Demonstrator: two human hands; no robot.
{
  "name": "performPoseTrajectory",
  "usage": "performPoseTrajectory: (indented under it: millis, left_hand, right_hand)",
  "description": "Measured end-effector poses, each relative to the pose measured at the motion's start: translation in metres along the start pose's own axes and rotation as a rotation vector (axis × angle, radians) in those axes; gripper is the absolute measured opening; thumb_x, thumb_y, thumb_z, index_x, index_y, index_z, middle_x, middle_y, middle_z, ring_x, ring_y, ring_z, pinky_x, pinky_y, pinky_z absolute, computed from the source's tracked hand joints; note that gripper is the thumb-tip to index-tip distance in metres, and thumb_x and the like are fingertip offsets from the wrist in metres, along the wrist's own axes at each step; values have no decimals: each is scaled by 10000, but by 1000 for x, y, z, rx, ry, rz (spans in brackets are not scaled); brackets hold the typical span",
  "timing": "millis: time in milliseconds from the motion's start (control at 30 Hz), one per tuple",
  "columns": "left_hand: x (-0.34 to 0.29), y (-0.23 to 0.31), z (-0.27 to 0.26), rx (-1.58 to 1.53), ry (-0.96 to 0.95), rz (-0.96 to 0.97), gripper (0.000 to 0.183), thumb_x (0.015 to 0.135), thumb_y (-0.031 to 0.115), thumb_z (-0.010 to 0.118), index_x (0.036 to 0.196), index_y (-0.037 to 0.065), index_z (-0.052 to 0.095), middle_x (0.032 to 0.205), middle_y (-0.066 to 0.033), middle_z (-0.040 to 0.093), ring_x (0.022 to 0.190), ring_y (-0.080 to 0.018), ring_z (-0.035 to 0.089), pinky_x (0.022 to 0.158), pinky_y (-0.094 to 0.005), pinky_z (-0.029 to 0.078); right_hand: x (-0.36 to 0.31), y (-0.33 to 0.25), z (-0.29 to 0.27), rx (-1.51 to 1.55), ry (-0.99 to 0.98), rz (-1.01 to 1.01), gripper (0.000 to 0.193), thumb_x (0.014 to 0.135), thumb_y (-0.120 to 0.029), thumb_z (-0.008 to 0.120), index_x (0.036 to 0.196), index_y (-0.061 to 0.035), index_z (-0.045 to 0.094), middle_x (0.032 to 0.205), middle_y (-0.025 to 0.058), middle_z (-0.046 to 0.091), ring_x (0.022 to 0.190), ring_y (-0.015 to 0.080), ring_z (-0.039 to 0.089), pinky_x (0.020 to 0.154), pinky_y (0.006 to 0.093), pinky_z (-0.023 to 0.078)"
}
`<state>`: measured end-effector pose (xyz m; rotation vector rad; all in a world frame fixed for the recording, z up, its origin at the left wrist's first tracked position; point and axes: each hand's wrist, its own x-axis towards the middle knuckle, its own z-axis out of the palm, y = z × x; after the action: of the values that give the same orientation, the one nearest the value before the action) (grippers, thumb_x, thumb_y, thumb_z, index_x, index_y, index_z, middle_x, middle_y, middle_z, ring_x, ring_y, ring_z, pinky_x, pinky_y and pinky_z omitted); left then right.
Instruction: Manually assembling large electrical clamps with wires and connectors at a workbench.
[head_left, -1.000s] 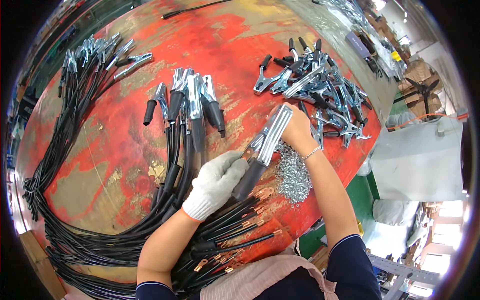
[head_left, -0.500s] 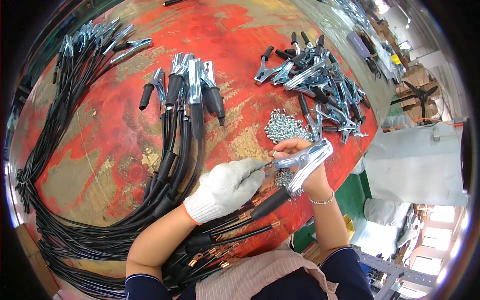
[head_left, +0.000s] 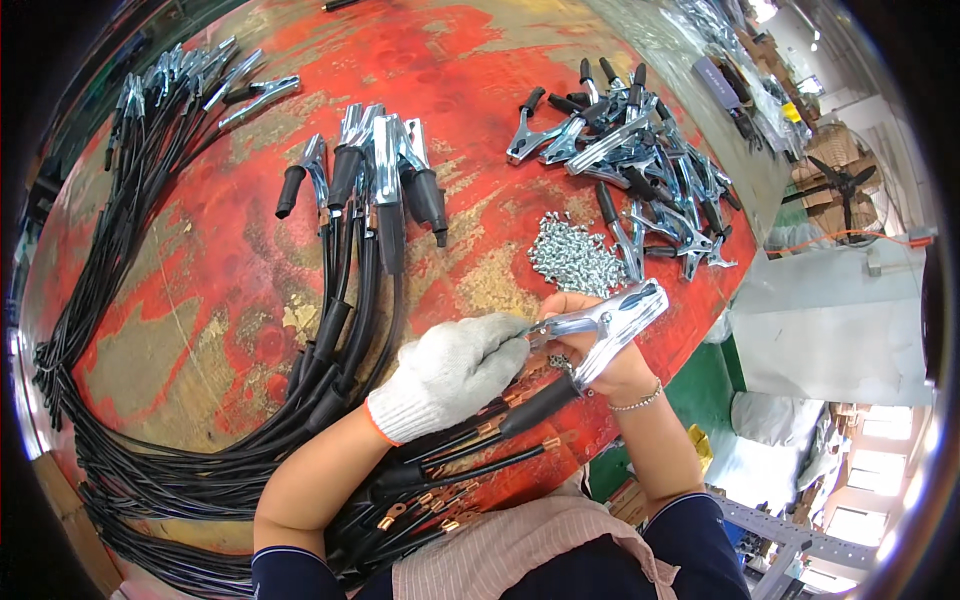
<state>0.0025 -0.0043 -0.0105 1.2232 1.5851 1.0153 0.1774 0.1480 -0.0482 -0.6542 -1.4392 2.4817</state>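
A silver metal ground clamp (head_left: 612,335) is held in front of me, its jaws toward the upper right. One of its handles wears a black sleeve (head_left: 540,408). My left hand (head_left: 450,372), in a white knit glove, is closed around the end of the other handle; the glove hides what else it grips there. My bare right hand (head_left: 618,372) is behind the clamp, its fingertips pinched against that handle near the glove. The small screw in those fingertips is hidden now. A pile of small screws (head_left: 575,255) lies just beyond my right hand.
A heap of loose clamps (head_left: 650,170) lies at the far right. Clamps joined to black cables (head_left: 365,170) lie left of centre, with another bundle (head_left: 180,80) at the far left. Cables with copper lugs (head_left: 455,518) lie near me on the worn red table (head_left: 240,280).
My right hand's fingertips have moved in toward the clamp handle, and the small screw between them has gone out of sight. The right wrist has turned slightly; my left hand is almost still.
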Motion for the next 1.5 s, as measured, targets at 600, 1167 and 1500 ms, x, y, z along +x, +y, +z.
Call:
performPoseTrajectory:
  millis: [600, 1167, 1500]
  left_hand:
    - [13, -16, -9, -947, 274, -259, 410, 974, 301, 574, 1295, 55, 509, 779, -78, 642, 521, -86, 589, 395, -184, 386]
    - [13, -26, 6, -804, 126, -202, 374, 1014, 146, 431, 1363, 13, 434, 817, -73, 643, 559, -106, 586, 464, -223, 457]
    - [2, -13, 7, -387, 163, -79, 400, 969, 151, 501, 1341, 9, 475, 771, -66, 658, 611, -113, 624, 548, -268, 499]
  right_hand:
    - [-4, -8, -1, -1616, 252, -534, 109, 763, -143, 759, 847, -98, 705, 804, 63, 600, 784, 247, 597, 686, 341, 493]
    - [5, -10, -9, -1653, 190, -406, 119, 722, -153, 765, 788, -101, 681, 763, 60, 599, 781, 253, 606, 697, 372, 486]
    - [8, -31, 58, -1348, 382, -815, 264, 619, -14, 848, 848, -67, 727, 778, 40, 611, 708, 174, 574, 629, 284, 447]
